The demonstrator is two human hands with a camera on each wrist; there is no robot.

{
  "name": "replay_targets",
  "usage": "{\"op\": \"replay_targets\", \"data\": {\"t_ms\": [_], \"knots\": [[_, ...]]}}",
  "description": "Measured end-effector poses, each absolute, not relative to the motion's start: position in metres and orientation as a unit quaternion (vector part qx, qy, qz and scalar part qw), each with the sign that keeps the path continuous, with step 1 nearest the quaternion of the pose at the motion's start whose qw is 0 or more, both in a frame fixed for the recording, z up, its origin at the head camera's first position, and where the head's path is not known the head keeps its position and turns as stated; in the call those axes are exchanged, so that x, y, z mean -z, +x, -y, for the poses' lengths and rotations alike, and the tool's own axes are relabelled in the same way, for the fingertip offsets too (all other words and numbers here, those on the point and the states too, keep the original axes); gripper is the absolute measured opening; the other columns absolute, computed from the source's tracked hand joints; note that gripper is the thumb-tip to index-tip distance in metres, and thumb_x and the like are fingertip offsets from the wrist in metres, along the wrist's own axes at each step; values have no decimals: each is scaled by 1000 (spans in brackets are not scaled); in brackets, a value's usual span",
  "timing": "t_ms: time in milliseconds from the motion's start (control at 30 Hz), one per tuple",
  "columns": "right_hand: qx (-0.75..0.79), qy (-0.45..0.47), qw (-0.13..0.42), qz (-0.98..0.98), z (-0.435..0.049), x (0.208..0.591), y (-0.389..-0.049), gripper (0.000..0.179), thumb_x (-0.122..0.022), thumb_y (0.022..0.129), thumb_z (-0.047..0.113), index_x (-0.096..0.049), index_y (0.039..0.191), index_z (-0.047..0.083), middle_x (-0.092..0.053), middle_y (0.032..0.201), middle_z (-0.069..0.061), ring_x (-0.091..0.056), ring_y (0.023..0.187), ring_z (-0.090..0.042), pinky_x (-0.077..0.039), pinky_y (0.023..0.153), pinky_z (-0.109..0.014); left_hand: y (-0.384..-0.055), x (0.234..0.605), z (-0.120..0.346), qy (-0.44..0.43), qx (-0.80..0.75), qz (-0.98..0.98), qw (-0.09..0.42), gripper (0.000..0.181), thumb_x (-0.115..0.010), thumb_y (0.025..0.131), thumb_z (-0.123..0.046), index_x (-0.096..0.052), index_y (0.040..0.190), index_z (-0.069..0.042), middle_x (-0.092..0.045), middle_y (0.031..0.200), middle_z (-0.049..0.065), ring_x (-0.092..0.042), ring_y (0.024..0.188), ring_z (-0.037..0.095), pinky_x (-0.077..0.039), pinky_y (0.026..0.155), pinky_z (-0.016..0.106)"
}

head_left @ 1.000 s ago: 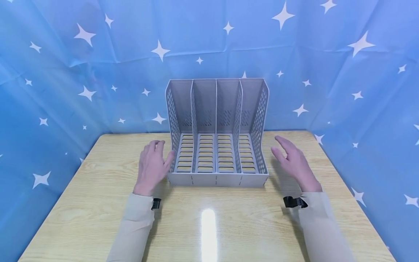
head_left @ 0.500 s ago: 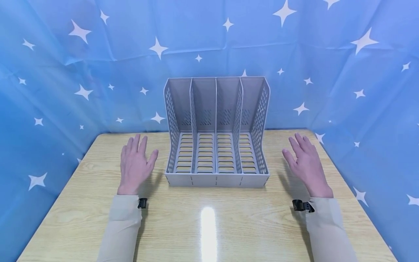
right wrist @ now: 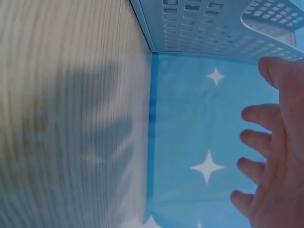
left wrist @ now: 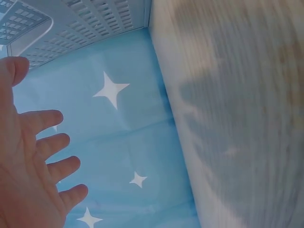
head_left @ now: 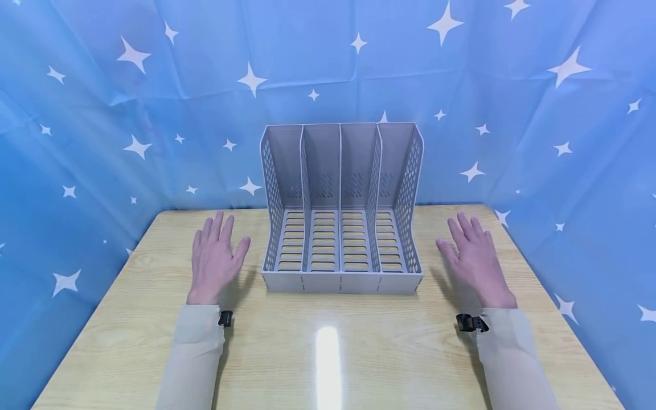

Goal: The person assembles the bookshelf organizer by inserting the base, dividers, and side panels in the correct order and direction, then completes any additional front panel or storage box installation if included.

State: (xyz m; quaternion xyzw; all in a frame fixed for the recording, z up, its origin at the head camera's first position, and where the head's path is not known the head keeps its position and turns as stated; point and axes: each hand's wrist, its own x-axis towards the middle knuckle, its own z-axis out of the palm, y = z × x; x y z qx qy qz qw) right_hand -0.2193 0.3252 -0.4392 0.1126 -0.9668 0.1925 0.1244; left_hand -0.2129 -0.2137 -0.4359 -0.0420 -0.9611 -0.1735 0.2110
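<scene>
A grey plastic file organizer (head_left: pixel 340 282) stands upright at the back middle of the table, with several tall slots side by side, perforated side walls and a slatted floor. To its left, my left hand (head_left: pixel 212 265) hovers with fingers spread and nothing in it. My right hand (head_left: pixel 476 262) is held likewise on the other side, apart from the organizer. Both wrist views show the hands' extended fingers; the left hand (left wrist: pixel 33 171) and the right hand (right wrist: pixel 280 152) each have part of the organizer's perforated wall beyond the thumb.
The wooden table (head_left: pixel 277 353) carries a bright light reflection at its front middle. Behind it and along both sides hangs a blue curtain (head_left: pixel 205 57) with white stars. A black band (head_left: pixel 471 323) sits at the right wrist, another band (head_left: pixel 225 318) at the left.
Both hands have drawn outward from the organizer's sides, the left one farther, and their fingers have straightened. During the last half second they have barely moved. The organizer stays in place.
</scene>
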Motion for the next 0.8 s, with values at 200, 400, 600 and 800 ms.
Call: {"op": "replay_targets", "data": {"t_ms": [200,400,600,800], "knots": [[-190,117,126,967,-324,442,-218,70,-37,112,44,-27,159,-6,-14,167,-30,-3,154,-52,-2,121,-70,-213,441,213,-45,177,964,195,71,-41,107,-50,-35,159,-1,-20,169,23,-17,153,49,-10,123,66],[-177,120,116,970,-324,440,-219,71,-36,112,46,-28,159,-6,-14,167,-31,-4,154,-54,-3,120,-72,-207,440,217,-34,160,971,176,71,-41,108,-50,-33,160,-3,-19,169,22,-14,154,49,-7,123,66],[-162,115,87,976,-330,442,-217,73,-29,112,48,-26,159,-6,-12,167,-31,-4,152,-57,-3,118,-75,-200,437,219,-25,144,981,130,70,-37,109,-49,-29,162,-4,-16,170,21,-10,155,50,-2,124,65],[-163,120,80,976,-338,441,-216,72,-28,112,48,-22,160,-6,-9,168,-31,-1,152,-57,0,118,-75,-196,434,218,-18,139,983,122,68,-36,110,-49,-31,161,-4,-17,170,23,-9,155,50,-2,124,65]]}}
